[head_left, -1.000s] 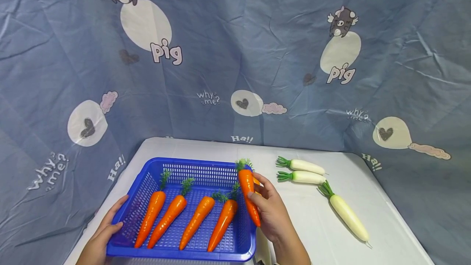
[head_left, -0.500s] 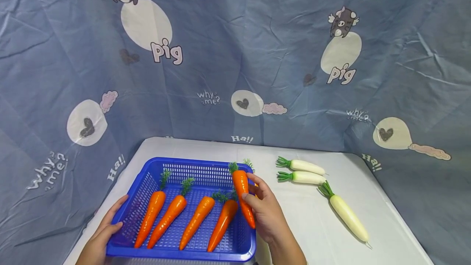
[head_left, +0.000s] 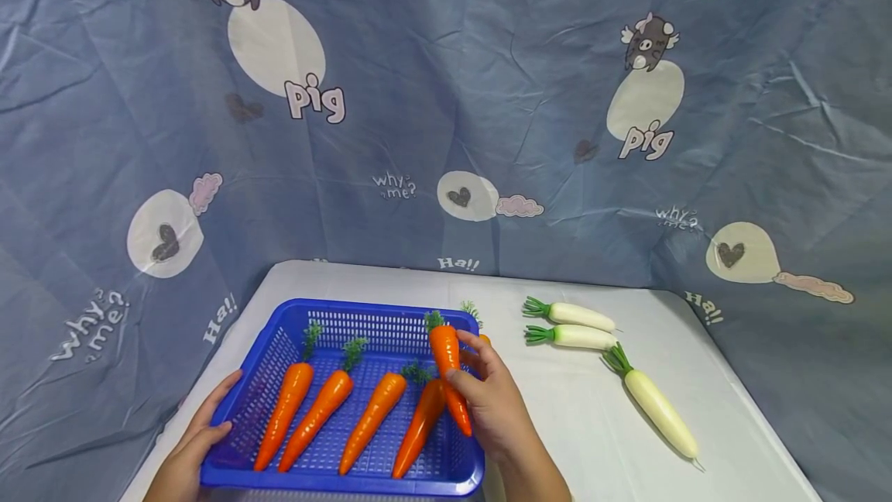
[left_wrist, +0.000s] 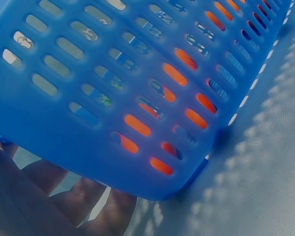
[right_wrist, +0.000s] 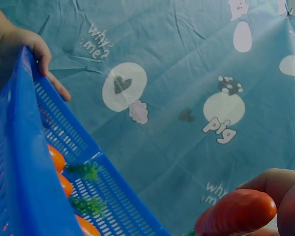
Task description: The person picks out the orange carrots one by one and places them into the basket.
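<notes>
My left hand point(head_left: 193, 440) grips the left rim of a blue perforated plastic basket point(head_left: 334, 484). The left wrist view has its fingers point(left_wrist: 81, 196) against the basket's side wall. My right hand point(head_left: 500, 405) pinches an orange carrot point(head_left: 444, 347) between thumb and fingers, above the basket's right part, with its green top pointing away and its tip toward me. Several carrots lie side by side in the basket; the rightmost one point(head_left: 420, 432) is partly hidden by the held carrot. In the right wrist view the held carrot point(right_wrist: 233, 214) shows its tip end.
To the right, three white radishes with green tops lie on the white table point(head_left: 578, 424), the largest radish point(head_left: 658, 409) nearest me. Beyond the basket's right rim, a leafy top point(head_left: 471, 308) and a bit of orange show behind my right hand. A blue printed cloth point(head_left: 390, 99) hangs behind.
My right hand has moved left with the carrot, from over the basket's right rim to over its inside. The left hand and the basket have stayed in place.
</notes>
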